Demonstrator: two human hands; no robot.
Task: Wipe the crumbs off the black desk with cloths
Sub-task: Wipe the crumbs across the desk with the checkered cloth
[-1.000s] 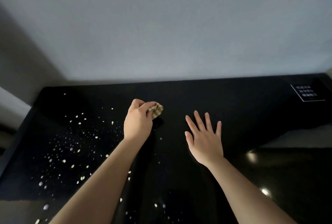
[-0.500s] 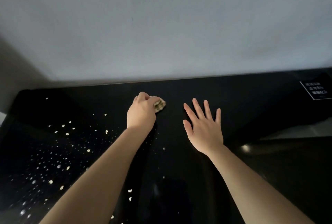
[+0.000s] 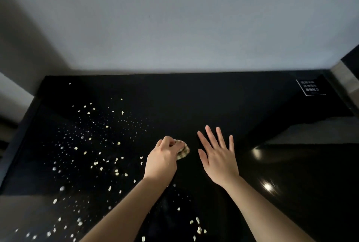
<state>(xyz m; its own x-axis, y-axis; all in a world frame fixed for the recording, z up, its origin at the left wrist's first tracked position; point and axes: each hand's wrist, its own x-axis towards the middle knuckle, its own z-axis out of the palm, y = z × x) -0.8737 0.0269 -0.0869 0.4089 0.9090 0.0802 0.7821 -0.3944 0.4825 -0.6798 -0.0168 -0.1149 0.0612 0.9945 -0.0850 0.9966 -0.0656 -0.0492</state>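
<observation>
Within the curled fingers (image 3: 168, 142) of the left hand (image 3: 162, 162) a wadded cloth (image 3: 184, 152) is gripped on the table (image 3: 233, 105), drawn back from its far edge since earlier. Beside it the right hand (image 3: 218, 158) is held open, fingers spread; crumbs (image 3: 97, 156) are scattered leftward.

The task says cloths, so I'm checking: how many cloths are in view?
1: a bunched cloth gripped by the left hand on the black desk. The open right hand holds none; others may be out of frame.
</observation>
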